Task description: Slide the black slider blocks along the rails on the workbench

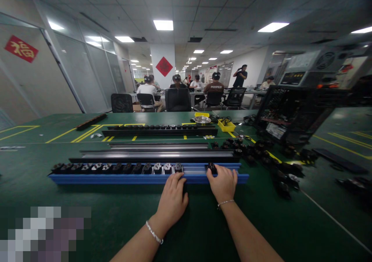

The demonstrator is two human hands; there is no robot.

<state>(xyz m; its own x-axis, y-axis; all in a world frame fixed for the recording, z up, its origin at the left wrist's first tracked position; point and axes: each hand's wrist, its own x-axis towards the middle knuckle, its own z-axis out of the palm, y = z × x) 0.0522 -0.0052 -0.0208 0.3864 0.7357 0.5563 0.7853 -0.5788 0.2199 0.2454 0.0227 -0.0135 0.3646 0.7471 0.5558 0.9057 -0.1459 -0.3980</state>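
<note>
While our left hand [172, 194], thumb apart, rests on the blue rail [116, 180], maybe to steady it, our right hand [223, 182] pinches a small black block [212, 167].

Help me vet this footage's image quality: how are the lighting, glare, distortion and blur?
Head view: the ceiling light washes out white; the silvery rail shows a glare streak; wide-angle distortion seems to tilt the computer case; loose black parts look soft; the left hand and right hand are fairly clear.
</note>
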